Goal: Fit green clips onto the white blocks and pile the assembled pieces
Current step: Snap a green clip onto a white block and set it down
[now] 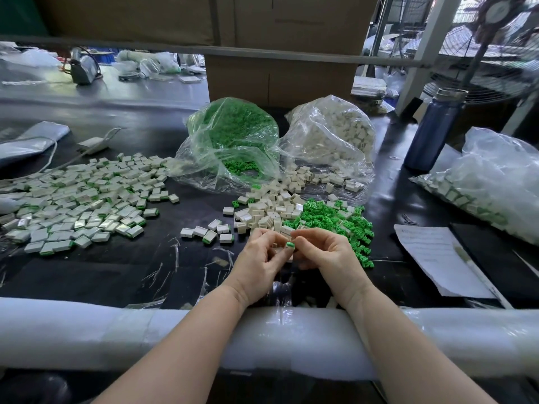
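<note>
**A dark workbench in a cluttered workshop**

A black, glossy work table [87, 275] fills the lower view, its near edge wrapped in a long roll of white foam padding [291, 333]. Behind it stands a tall brown cardboard box [280, 80], crossed by a grey metal rail [262, 53]. To the right, a dark blue metal water bottle with a silver neck [431, 129] stands upright on the table, near a white sheet of printed paper [437, 258]. A round wire-guard fan [495, 33] rises behind the bottle, beside a pale grey upright post [423, 53]. Farther back on the left, a second grey bench [116, 88] carries blurred clutter. Soft daylight reflects off the tabletops.
</note>
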A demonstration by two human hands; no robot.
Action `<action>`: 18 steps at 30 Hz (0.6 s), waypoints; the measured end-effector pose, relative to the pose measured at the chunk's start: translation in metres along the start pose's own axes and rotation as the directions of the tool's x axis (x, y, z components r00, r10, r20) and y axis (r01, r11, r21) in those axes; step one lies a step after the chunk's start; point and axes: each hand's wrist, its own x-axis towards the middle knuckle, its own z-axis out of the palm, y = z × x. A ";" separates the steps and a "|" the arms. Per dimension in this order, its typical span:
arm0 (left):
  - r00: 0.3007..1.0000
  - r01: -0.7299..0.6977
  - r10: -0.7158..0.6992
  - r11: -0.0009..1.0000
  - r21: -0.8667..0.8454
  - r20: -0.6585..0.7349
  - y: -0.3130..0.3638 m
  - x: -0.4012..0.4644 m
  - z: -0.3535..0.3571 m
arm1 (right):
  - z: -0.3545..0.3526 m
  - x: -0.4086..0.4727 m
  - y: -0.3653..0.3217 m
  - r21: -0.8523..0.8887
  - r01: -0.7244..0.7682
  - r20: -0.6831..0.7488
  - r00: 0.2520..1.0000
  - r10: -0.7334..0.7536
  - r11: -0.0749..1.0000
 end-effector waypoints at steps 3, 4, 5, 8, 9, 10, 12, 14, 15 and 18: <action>1.000 0.016 -0.016 1.000 0.012 -0.002 -0.001 0.001 0.000 | 0.000 -0.001 -0.001 -0.064 0.055 -0.015 0.998 -0.056 0.996; 1.000 0.017 -0.017 1.000 0.018 0.001 -0.002 0.001 0.001 | 0.000 -0.001 -0.001 -0.082 0.069 -0.016 0.997 -0.070 0.994; 1.000 0.017 -0.017 1.000 0.026 0.003 -0.002 0.001 0.001 | 0.000 -0.001 -0.002 -0.102 0.079 -0.016 0.997 -0.081 0.992; 1.000 0.015 -0.015 0.999 0.041 0.009 -0.003 0.002 0.002 | 0.000 0.000 0.000 -0.200 0.090 -0.024 0.995 -0.097 0.976; 1.000 0.011 -0.011 0.999 0.042 0.008 -0.003 0.002 0.003 | 0.000 0.001 0.001 -0.254 0.093 -0.029 0.994 -0.103 0.963; 1.000 0.009 -0.010 0.999 0.047 0.007 -0.003 0.002 0.004 | 0.000 0.001 0.001 -0.313 0.098 -0.029 0.993 -0.113 0.945; 1.000 0.007 -0.007 0.998 0.059 0.004 -0.004 0.003 0.004 | 0.001 0.002 0.001 -0.390 0.112 -0.015 0.992 -0.128 0.914; 1.000 0.004 -0.003 0.998 0.062 -0.011 -0.005 0.003 0.003 | 0.001 0.002 0.001 -0.391 0.124 -0.010 0.990 -0.138 0.912; 1.000 0.003 -0.001 0.998 0.063 -0.031 -0.005 0.003 0.003 | 0.001 0.001 0.001 -0.378 0.130 -0.020 0.989 -0.148 0.917; 0.989 0.027 -0.023 0.999 0.027 -0.149 -0.006 0.002 0.001 | -0.001 0.001 0.001 -0.341 0.127 -0.107 0.979 -0.172 0.931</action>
